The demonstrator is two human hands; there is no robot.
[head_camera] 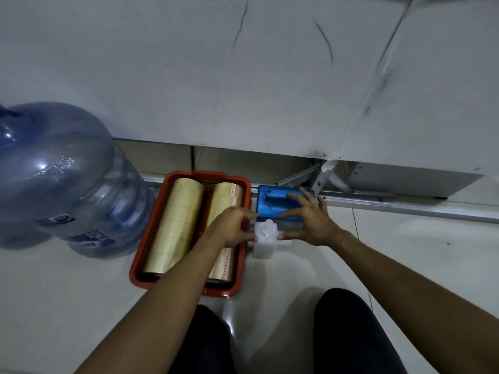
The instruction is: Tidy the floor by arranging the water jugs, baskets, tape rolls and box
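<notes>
Far left, a big blue water jug [62, 179] stands on the tiled floor [405, 252]. Next to it sits the red basket [151, 233], two stacks of tape rolls [175, 225] lying side by side inside. Left hand [232, 229] reaches across the basket's right edge, fingers curled against a small white container [264, 238]. Right hand [310, 220] is spread wide, fingers straight, resting on the blue box [272, 203] by the wall, thumb touching the white container.
</notes>
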